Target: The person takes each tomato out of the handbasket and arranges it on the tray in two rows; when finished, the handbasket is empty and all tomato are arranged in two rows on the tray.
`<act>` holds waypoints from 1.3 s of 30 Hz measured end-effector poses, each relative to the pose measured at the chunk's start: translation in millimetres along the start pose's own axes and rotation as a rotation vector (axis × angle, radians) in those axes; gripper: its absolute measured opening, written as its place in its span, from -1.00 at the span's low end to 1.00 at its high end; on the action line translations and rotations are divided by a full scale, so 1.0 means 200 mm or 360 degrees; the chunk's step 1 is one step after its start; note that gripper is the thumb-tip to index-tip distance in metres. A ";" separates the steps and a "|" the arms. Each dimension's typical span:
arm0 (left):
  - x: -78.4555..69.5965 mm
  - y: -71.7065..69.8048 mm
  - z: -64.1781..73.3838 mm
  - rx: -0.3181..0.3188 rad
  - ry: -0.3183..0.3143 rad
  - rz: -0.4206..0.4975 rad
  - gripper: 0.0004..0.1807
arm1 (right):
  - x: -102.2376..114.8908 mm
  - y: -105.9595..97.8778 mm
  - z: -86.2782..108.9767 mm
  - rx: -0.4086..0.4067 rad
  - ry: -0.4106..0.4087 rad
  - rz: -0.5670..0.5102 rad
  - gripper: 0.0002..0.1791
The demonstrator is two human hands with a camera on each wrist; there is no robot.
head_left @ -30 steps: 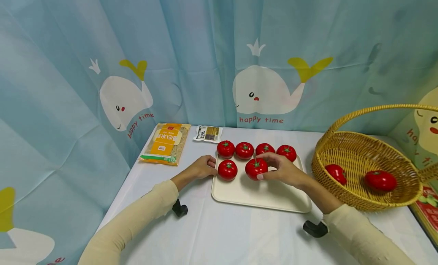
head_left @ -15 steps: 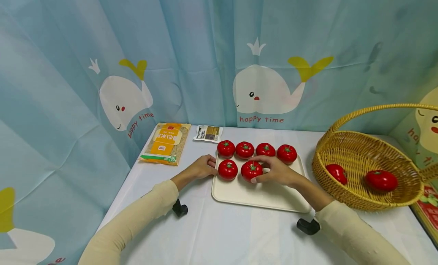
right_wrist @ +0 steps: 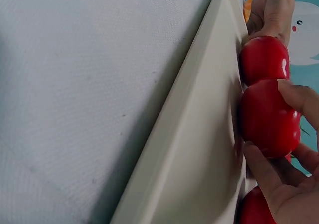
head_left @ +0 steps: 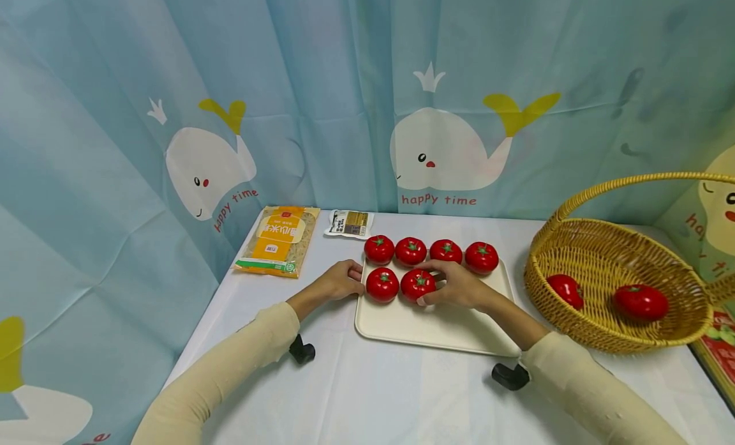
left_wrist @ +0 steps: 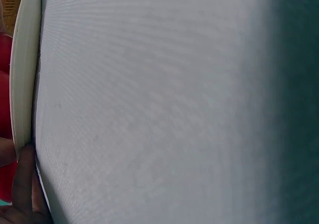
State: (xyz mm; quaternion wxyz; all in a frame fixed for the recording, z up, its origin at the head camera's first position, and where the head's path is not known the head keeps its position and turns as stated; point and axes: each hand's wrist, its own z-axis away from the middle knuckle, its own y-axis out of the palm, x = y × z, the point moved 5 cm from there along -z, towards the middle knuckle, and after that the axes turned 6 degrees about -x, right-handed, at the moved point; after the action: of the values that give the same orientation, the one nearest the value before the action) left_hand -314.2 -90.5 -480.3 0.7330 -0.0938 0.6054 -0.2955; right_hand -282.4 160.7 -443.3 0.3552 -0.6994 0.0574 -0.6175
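My right hand (head_left: 457, 286) holds a red tomato (head_left: 417, 285) with a green stem, thumb on one side and fingers on the other. That tomato (right_wrist: 269, 118) sits low on the cream tray (head_left: 425, 333), close beside another tomato (head_left: 381, 285) in the front row. At the tray's left edge my left hand (head_left: 340, 281) pinches the rim. The left wrist view shows its thumb above the tray rim (left_wrist: 25, 74) and its fingers (left_wrist: 23, 184) below. Several tomatoes line the back of the tray, including one at the right end (head_left: 481, 258).
A wicker basket (head_left: 536, 285) with a tall handle stands to the right, holding two red items (head_left: 640, 302). Behind the left hand lie a yellow grain packet (head_left: 278, 242) and a small white pouch (head_left: 349, 224). A patterned blue curtain (head_left: 344, 113) closes off the back.
My right hand has moved left and slightly down with its tomato, bringing it beside the left front tomato. The left hand has stayed at the tray's edge.
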 end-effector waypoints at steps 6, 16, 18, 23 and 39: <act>0.00 0.00 0.00 0.0006 -0.0019 0.0030 -0.48 | 0.01 0.00 -0.01 0.0010 -0.0024 0.0012 -0.23; 0.00 0.00 0.00 0.0006 -0.0040 0.0033 -0.47 | 0.02 -0.02 0.01 0.0037 -0.0025 0.0019 -0.20; 0.00 -0.01 0.00 0.0004 -0.0040 0.0039 -0.47 | 0.03 -0.04 0.02 0.0024 -0.0053 0.0016 -0.21; 0.01 -0.01 0.00 0.0003 -0.0038 0.0045 -0.47 | 0.05 -0.12 0.07 -0.0004 -0.0134 0.0001 -0.22; 0.00 0.00 0.00 0.0003 -0.0027 0.0015 -0.48 | -0.06 -0.75 0.57 -0.0338 -0.0061 0.0265 -0.31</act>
State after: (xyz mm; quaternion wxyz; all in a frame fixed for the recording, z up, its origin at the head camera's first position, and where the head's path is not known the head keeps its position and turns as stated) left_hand -314.1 -90.7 -479.5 0.7396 -0.0927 0.5994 -0.2918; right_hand -235.6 326.6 -365.3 0.3302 -0.7375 0.1736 -0.5630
